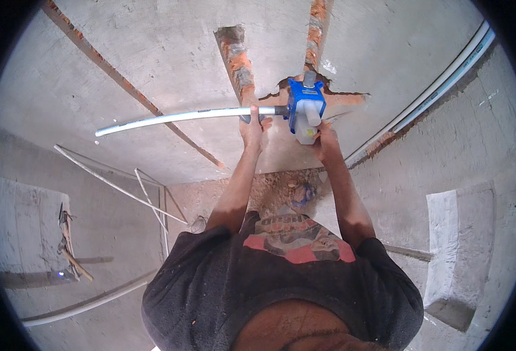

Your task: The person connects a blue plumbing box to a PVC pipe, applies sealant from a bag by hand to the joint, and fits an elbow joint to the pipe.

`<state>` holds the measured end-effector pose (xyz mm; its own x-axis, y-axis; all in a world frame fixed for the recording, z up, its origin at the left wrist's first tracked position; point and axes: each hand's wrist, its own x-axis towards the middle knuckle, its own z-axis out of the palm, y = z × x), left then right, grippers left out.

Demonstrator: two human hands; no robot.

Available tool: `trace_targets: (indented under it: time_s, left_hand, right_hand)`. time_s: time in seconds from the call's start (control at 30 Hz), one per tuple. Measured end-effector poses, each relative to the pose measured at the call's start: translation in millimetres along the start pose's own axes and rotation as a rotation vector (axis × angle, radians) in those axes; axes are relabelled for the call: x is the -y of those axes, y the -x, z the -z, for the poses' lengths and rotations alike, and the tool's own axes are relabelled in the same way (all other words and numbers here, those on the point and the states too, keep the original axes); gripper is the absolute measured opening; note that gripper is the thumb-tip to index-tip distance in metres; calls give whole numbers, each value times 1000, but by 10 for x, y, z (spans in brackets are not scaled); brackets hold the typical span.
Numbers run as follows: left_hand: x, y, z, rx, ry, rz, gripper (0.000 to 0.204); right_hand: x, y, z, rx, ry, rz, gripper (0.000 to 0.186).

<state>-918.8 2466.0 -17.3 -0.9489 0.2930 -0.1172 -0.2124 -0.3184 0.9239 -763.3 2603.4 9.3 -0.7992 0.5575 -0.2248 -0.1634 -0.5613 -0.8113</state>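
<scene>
My left hand is closed round a long white pipe that runs left from a dark coupling. The coupling joins a blue valve housing, which has a grey stub on top and translucent white plastic parts below. My right hand grips the lower white part from the right, some of its fingers hidden behind it. The assembly is held over a jagged cut in the grey plastered wall, where chiselled channels expose red brick.
Rubble lies along the wall's foot. Loose pipes lean at the left, and a recess there holds hand tools. Long pipes run along the right corner. Another recess is in the right wall.
</scene>
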Motion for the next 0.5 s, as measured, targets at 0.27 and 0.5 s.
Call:
trace_targets:
  time_s: [0.27, 0.5]
  left_hand:
    - [-162, -98, 215, -4, 121, -2, 31]
    - [-235, -209, 330, -2, 99, -41, 22]
  right_hand:
    - [186, -209, -16, -45, 83, 47, 43]
    - [229, -331, -17, -8, 144, 43, 45]
